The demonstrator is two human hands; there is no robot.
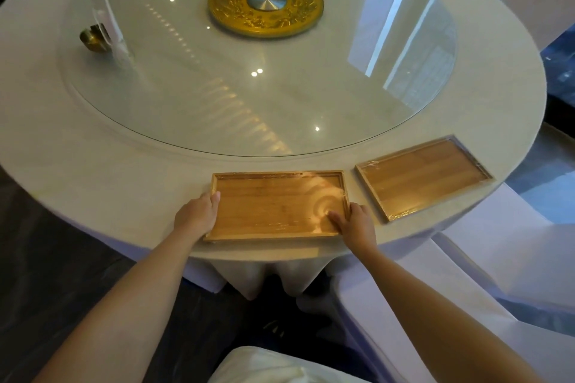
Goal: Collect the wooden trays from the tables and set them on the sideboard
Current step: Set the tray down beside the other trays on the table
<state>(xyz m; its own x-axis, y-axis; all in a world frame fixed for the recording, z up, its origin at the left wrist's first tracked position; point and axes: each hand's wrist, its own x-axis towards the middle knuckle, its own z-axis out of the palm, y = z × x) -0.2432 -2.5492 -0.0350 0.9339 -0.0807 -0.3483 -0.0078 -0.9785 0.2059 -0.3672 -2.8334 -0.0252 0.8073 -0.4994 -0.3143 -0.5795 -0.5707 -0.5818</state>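
Two flat wooden trays wrapped in clear film lie on the near rim of a round table [93,171] with a white cloth. The nearer tray [273,205] sits straight in front of me. My left hand [196,215] grips its left short edge, thumb over the rim. My right hand [353,224] grips its right short edge, fingers resting inside the tray. The second tray [423,179] lies to the right, turned at an angle, untouched and a small gap away from the first.
A glass turntable [255,65] with a gold centre disc [266,5] covers the table's middle. A small brass holder [93,39] with a clear card stands at its left. White-covered chairs [485,261] crowd the right side and one sits just below me.
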